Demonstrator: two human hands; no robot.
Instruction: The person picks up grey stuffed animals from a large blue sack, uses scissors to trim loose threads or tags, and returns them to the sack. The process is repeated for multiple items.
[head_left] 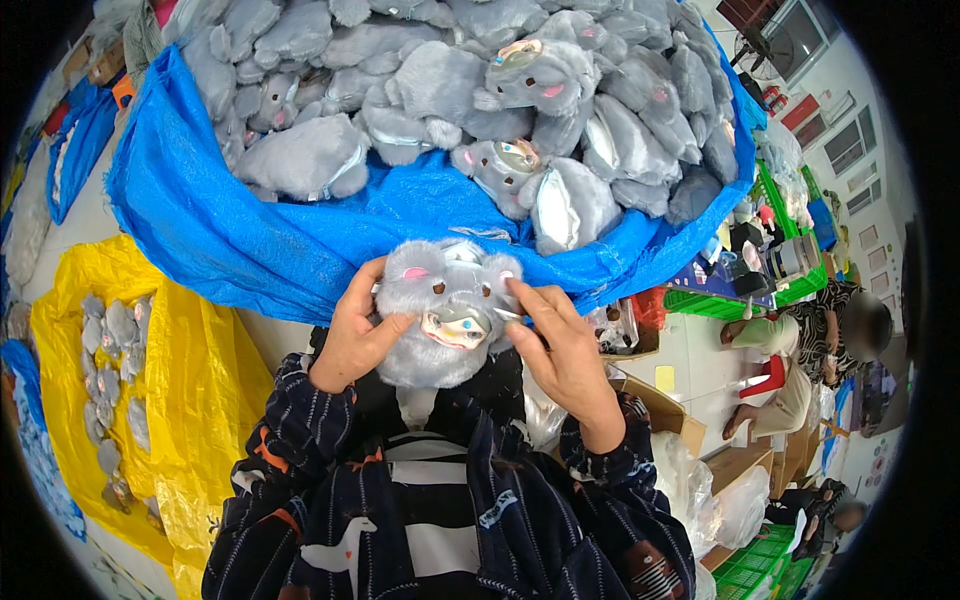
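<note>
A grey plush toy with pink inner ears, brown eyes and a doll-like face with a blue eye is held in front of my chest. My left hand grips its left side, thumb on the front beside the doll face. On the other side, my right hand has its fingers and thumb at the ear and the edge of the head. Just beyond, a big blue woven sack stands with its mouth wide, heaped with similar grey plush pieces, some showing pale linings.
At left, a yellow sack holds smaller grey plush pieces. Cardboard boxes and clear plastic bags lie at right. Green crates stand farther right, near a seated person; another person is lower right.
</note>
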